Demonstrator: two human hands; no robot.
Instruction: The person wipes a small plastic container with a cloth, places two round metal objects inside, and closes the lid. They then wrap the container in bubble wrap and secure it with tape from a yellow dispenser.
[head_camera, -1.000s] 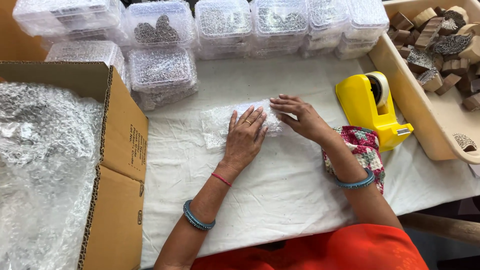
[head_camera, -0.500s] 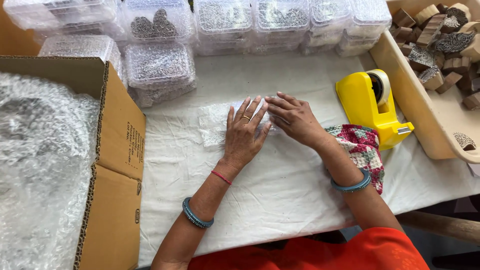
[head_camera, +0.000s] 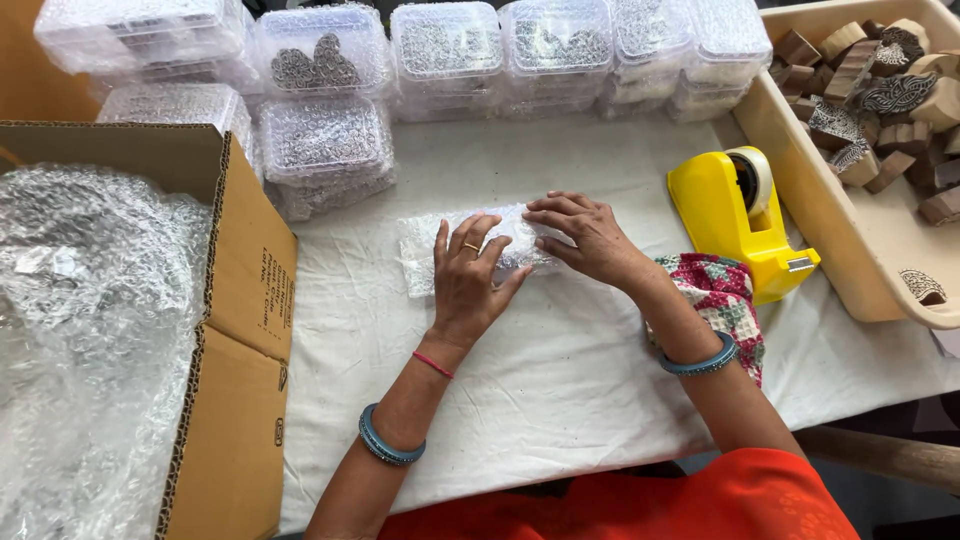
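Observation:
A small bundle wrapped in bubble wrap (head_camera: 425, 250) lies on the white cloth-covered table (head_camera: 560, 390). My left hand (head_camera: 468, 280) rests flat on its middle, fingers spread, a ring on one finger. My right hand (head_camera: 585, 235) presses on the bundle's right end, fingers curled over the wrap. Whatever is inside the wrap is hidden. Both wrists carry blue bangles.
An open cardboard box (head_camera: 240, 300) lined with bubble wrap stands at the left. Several clear plastic containers (head_camera: 325, 140) with patterned pieces are stacked along the back. A yellow tape dispenser (head_camera: 735, 215) sits right of my hands, beside a beige tray (head_camera: 815, 200) of carved wooden blocks.
Both hands have shifted slightly on the bundle; the right hand's fingers have curled tighter over its right end, and the wrap looks more gathered.

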